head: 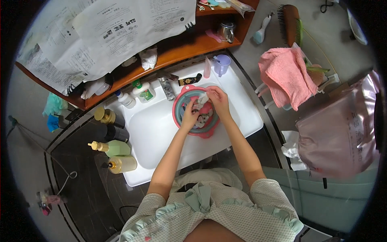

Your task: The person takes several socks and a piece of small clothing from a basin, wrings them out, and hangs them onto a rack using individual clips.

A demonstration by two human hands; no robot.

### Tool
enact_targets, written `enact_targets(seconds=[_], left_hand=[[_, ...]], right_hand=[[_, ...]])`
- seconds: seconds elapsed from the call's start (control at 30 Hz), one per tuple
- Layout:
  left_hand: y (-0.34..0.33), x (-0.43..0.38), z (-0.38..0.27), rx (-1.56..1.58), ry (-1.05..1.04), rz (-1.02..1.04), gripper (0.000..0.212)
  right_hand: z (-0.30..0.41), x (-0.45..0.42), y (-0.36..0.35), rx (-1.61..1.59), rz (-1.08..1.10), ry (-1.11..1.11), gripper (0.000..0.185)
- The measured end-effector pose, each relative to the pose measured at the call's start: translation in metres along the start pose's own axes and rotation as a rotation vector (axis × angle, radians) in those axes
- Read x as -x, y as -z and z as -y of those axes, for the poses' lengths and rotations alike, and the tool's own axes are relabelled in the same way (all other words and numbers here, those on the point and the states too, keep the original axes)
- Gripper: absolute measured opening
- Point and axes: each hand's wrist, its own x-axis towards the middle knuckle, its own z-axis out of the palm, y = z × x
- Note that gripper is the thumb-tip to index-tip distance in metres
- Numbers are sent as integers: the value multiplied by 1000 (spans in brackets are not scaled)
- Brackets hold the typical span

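Note:
A round basin (174, 112) with a pink rim and grey-green wall sits in the white sink (148, 133). Several small cloth pieces (203, 119), pink, white and patterned, lie inside it. My right hand (220, 101) reaches over the basin's right side and pinches a small white cloth (202, 98). From the lower left, my left hand (189, 117) comes in over the basin, its fingers on the lower left end of that same cloth. The fingers partly hide the cloth and the basin's contents.
Pump bottles (121, 148) line the sink's left edge. Along the back stand a soap bottle (144, 91), tubes (190, 80) and a purple cup (222, 64). Above is a wooden shelf (169, 57) draped with printed sheets (121, 33). A pink towel (287, 74) and tissue pack (332, 130) hang right.

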Motion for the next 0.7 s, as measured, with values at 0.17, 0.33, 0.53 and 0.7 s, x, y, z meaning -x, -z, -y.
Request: enact_targets(seconds=[0.17, 0.33, 0.53, 0.7], left_hand=[[12, 9, -16, -15, -129, -48, 46], [21, 30, -60, -54, -141, 224, 27], [35, 58, -118, 365, 331, 194, 22], [47, 69, -125, 384, 305, 127, 36]], right_hand=[[42, 15, -20, -121, 66, -106, 18], [59, 24, -20, -266, -1, -139, 24], [53, 51, -21, -221, -2, -346, 36], [43, 95, -37, 117, 223, -340, 31]])
